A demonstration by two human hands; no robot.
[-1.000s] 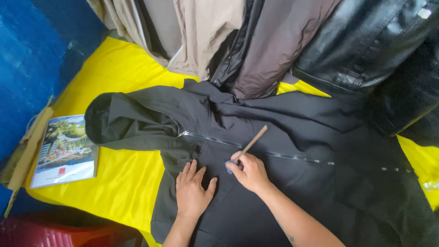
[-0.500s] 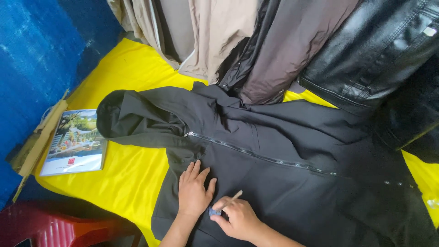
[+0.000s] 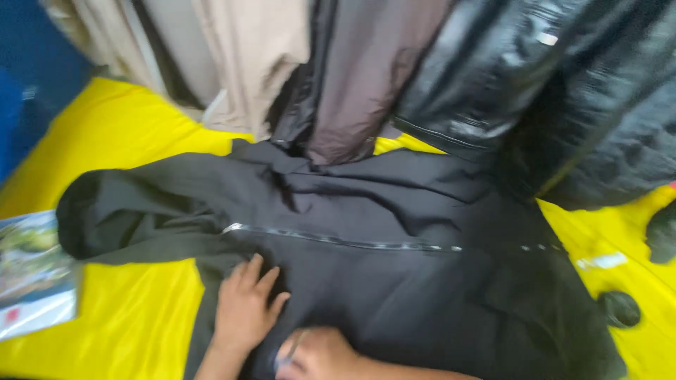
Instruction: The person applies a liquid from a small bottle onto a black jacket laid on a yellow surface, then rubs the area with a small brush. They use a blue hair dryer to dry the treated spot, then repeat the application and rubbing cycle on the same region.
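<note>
A black hooded jacket lies spread flat on a yellow sheet over the desk, hood to the left, its zip running left to right across the middle. The left hand rests flat and open on the cloth just below the zip, fingers spread, holding nothing. The right hand sits close beside it at the bottom edge, curled around a thin stick-like tool; the two hands are near but not touching.

The cloth looks loose and creased under the hands. If the left hand lets up, the fabric could slide on the smooth sheet or bunch ahead of the tool, and any line or mark would run crooked. The tool's tip, pressed hard, could snag the fabric or catch on the zip teeth. Hanging garments in beige, brown and shiny black droop onto the jacket's upper edge and could drag across it if the jacket is shifted.

Much is unclear. The picture is blurred by motion, so the tool's kind and its tip cannot be told, nor whether it touches the cloth. The right hand is cut by the bottom edge. The jacket's far sleeve is hidden beneath the hanging clothes. A printed booklet at the left edge is partly cut off, and a small dark round thing on the sheet at right is too blurred to name.
</note>
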